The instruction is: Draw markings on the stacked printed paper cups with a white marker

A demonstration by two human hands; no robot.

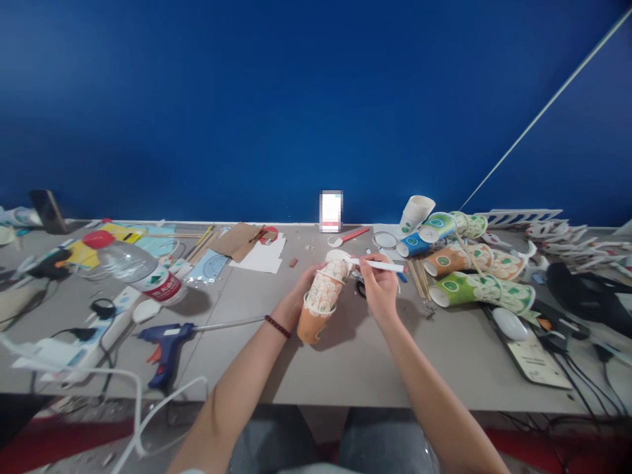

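Note:
My left hand is wrapped round a figure of joined paper cups, tilted, with an orange cup at its lower end and white patterned cups above. A white piece tops the upper end. Between the fingers of my right hand is a white marker pen, pointing left. Its tip is at or very near the top of the cup figure; whether it touches I cannot tell. Behind my right hand, scissors lie partly hidden on the table.
A blue glue gun and a water bottle are at left, near a power strip with cables. Several joined cup figures lie at right, beside wooden sticks and a white mouse. A phone leans against the blue wall.

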